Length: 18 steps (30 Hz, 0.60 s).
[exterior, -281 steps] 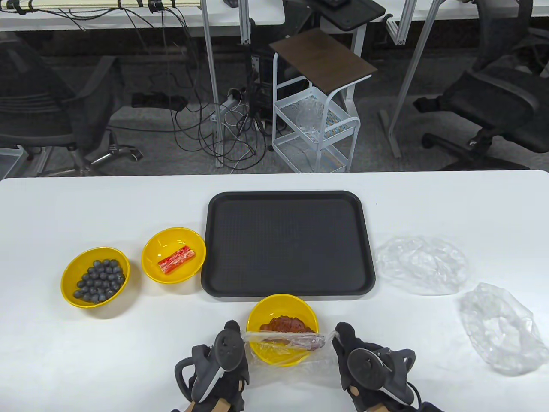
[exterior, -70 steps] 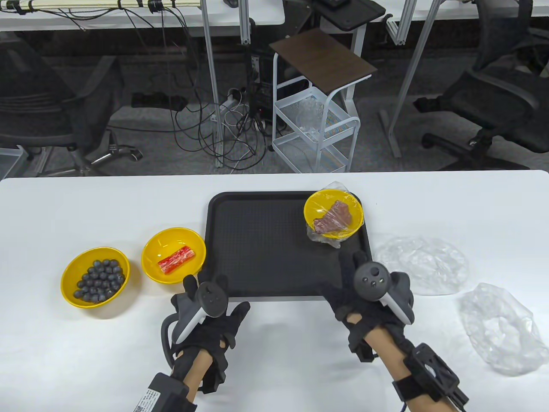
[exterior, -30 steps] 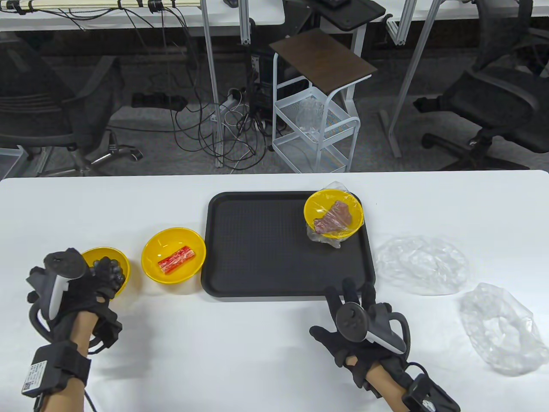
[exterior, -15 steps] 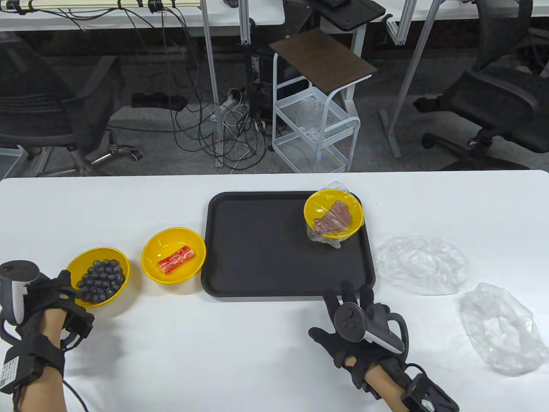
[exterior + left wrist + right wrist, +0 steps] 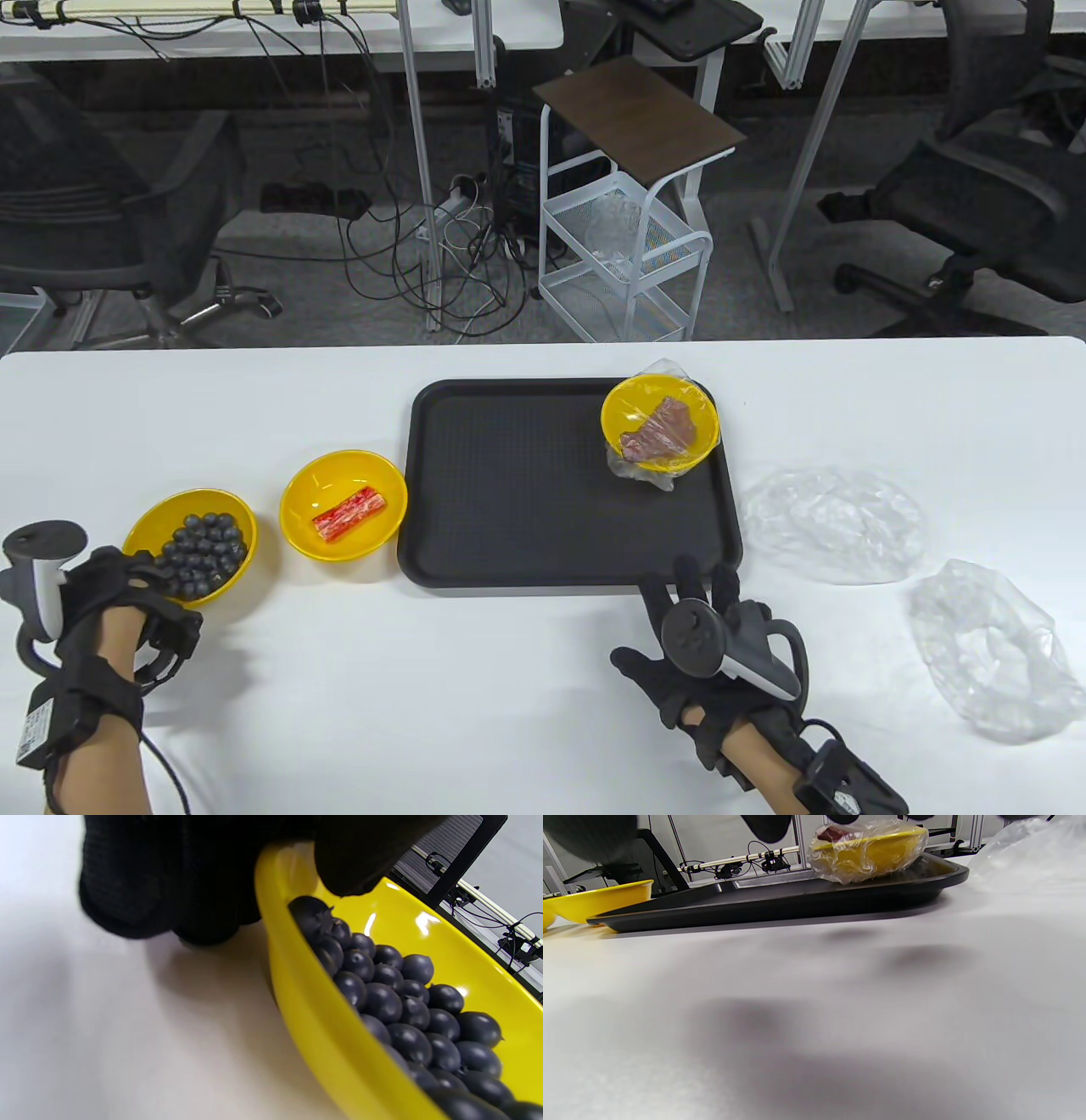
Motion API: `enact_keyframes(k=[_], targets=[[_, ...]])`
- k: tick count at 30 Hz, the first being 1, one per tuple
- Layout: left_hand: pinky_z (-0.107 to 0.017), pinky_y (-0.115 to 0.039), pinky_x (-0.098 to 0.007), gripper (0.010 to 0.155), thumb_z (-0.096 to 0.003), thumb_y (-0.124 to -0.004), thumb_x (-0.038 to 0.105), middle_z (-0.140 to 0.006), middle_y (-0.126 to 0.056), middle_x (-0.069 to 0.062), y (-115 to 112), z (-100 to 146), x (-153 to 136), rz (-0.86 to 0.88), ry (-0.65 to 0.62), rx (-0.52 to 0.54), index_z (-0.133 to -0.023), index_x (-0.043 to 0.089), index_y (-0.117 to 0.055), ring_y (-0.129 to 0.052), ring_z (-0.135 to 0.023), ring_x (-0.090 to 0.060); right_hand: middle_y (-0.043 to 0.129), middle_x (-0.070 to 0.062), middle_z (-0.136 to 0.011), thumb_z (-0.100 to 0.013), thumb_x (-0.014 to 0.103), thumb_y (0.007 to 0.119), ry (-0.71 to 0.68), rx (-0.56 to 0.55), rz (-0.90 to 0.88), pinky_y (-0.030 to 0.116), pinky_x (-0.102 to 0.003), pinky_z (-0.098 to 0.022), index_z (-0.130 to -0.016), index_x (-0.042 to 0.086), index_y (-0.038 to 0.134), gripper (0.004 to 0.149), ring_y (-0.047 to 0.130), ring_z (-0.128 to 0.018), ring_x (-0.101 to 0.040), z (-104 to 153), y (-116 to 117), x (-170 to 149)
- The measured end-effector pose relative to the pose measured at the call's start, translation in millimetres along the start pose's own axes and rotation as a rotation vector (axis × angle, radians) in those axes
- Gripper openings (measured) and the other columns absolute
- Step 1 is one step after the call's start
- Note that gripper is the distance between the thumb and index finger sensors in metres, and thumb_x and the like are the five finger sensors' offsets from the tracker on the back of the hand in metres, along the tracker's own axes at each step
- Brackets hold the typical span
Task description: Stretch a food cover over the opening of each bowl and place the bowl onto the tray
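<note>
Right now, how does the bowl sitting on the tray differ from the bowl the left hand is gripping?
The bowl on the tray holds a brownish piece of food and has clear film stretched over it; the blueberry bowl holds dark round berries and is uncovered. The first rests at the black tray's far right corner, untouched; the second sits on the white table, its near rim pinched by the left hand. Both are yellow and look alike.

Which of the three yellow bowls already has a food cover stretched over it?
The bowl with the brown food, in the tray's far right corner; the blueberry bowl and crab-stick bowl remain uncovered.
</note>
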<state>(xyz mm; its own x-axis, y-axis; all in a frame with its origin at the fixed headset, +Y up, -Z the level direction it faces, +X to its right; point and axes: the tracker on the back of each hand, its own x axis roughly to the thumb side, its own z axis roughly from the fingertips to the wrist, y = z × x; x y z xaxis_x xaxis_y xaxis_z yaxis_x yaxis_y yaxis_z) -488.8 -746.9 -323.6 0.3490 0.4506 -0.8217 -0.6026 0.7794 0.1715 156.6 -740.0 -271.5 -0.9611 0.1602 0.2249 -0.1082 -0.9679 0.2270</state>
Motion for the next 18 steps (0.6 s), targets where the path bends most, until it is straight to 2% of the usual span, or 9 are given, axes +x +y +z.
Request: enact_keyframes(k=[9,13,18], targets=[[-0.023,-0.103,-0.036,0.051,-0.0485,-0.082,0.032,-0.075,-0.100,-0.018,1,-3,-8,0.144,0.020,-0.024,-0.095,0.012,-0.084,-0.107,-0.048,-0.040,0.016,-0.021,-0.118,-0.047,0.078,0.062,-0.001,-0.006,-0.002,0.039,-0.086,-0.053,-0.118,0.024,0.030,0.095,0.019,-0.099,-0.067,0,0,0],[-0.020,-0.104,-0.034,0.050,-0.0478,-0.082,0.031,-0.073,-0.098,-0.017,8,5,-11,0.104,0.013,-0.013,-0.094,0.011,-0.085,-0.107,-0.044,-0.036,0.016,-0.022,-0.118,-0.046,0.078,0.061,0.000,-0.009,-0.012,0.039,-0.086,-0.053,-0.118,0.024,0.030,0.095,0.019,-0.099,-0.066,0,0,-1],[-0.018,-0.103,-0.033,0.050,-0.0480,-0.083,0.031,-0.074,-0.097,-0.017,19,25,-20,0.183,-0.043,-0.046,-0.094,0.011,-0.084,-0.107,-0.042,-0.037,0.016,-0.021,-0.118,-0.047,0.078,0.061,0.000,-0.028,-0.025,0.039,-0.086,-0.053,-0.118,0.025,0.030,0.095,0.019,-0.099,-0.066,3,-4,-2]])
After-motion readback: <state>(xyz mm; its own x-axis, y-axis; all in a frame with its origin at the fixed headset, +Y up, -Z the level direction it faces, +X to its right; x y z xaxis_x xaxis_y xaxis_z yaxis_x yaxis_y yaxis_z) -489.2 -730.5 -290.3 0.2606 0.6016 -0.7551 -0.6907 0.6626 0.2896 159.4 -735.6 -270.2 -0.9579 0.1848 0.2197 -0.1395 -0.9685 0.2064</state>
